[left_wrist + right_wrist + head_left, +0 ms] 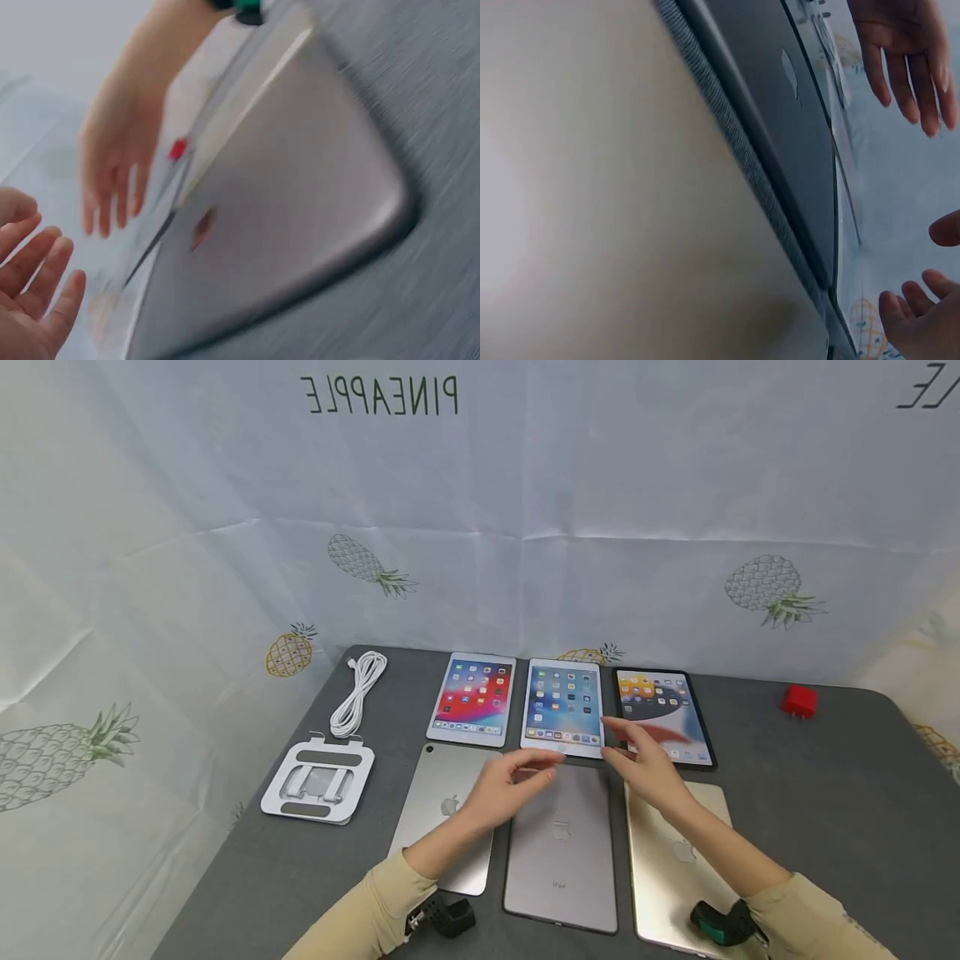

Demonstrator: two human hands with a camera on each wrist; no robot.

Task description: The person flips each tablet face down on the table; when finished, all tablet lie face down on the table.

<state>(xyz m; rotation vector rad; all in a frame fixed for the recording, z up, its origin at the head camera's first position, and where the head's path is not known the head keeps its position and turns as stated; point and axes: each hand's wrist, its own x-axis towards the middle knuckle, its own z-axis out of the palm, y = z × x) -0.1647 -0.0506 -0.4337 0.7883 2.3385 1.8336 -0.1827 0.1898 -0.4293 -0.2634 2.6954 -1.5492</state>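
Observation:
My left hand [510, 781] hovers with relaxed fingers over the junction of the silver tablet [427, 810] and the grey tablet [561, 868], both face down. Its fingertips overlap the lower edge of a lit white tablet [562, 697] in the head view. Opposite, my right hand [647, 768] has its fingertips at that tablet's right edge, over the gap beside a black-framed lit tablet [663, 706]. Beneath the right forearm lies a gold tablet [663, 860], back up. Both wrist views show loosely spread fingers on the left hand [34, 281] and right hand [930, 315], holding nothing.
Another white lit tablet [472, 697] lies at the back left of the rows. Farther left are a coiled white cable [358, 693] and a folded white stand [318, 778]. A red plug adapter [799, 701] sits at the far right of the dark table [840, 827], before a pineapple-print curtain [525, 485].

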